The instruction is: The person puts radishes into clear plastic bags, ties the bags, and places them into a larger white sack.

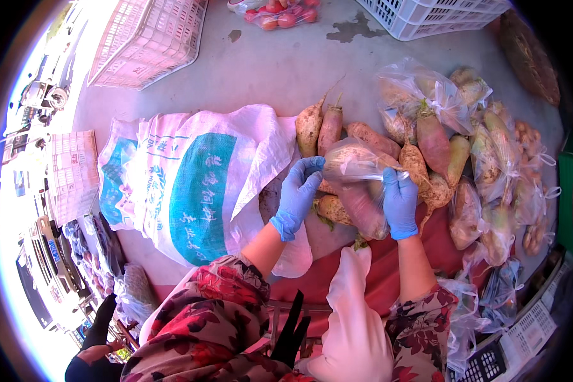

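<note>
A clear plastic bag with root vegetables (355,164) inside hangs between my two blue-gloved hands. My left hand (300,196) pinches at the bag's left side, fingertips bent; whether film lies between them is hard to see. With thumb and fingers my right hand (401,203) grips the gathered film of the plastic bag (394,174). Around the bag lie loose radishes: a pink one (330,130), a brownish turnip-like root (309,129) and a large pink radish (432,143). To the left a white and teal woven sack (200,191) lies spread out.
Tied bags of vegetables (492,157) are heaped at the right. White plastic crates stand at the top left (153,43), top right (429,16) and left (74,176). A bag of tomatoes (284,16) lies at the top. Red cloth (315,277) covers the near edge. Another person's arm (95,352) shows at lower left.
</note>
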`<state>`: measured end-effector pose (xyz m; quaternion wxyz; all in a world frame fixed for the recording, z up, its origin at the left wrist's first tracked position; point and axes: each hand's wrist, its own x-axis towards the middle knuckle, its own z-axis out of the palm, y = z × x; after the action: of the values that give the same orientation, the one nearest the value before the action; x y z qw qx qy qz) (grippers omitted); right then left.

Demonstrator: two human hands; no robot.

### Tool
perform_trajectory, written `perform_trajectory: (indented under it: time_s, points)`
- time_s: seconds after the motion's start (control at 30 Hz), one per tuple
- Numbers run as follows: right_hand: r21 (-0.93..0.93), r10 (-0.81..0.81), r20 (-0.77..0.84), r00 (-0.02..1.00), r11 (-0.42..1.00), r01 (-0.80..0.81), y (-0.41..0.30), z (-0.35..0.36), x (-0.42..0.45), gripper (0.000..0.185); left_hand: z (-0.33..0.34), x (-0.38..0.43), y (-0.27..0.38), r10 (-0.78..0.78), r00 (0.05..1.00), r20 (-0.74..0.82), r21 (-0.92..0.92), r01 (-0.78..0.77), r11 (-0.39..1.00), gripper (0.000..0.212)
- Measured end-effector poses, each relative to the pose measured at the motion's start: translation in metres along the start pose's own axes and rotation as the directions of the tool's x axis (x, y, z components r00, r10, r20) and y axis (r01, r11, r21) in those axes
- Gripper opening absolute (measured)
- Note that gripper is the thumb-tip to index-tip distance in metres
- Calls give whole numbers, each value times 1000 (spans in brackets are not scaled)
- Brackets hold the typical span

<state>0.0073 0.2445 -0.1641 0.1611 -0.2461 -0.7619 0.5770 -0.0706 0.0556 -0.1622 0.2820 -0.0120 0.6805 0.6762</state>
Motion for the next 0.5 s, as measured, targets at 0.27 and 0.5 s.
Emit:
perform_trajectory:
  time_s: [0.27, 0.5]
  points:
    - [129, -4, -123, 992, 991, 20, -46, 49, 125, 25, -40, 116, -55, 32, 992, -121, 115, -18, 993, 54]
    - [-426, -201, 129, 971, 873, 237, 3, 107, 196, 22, -68, 138, -106, -236, 971, 41, -177, 239, 955, 55]
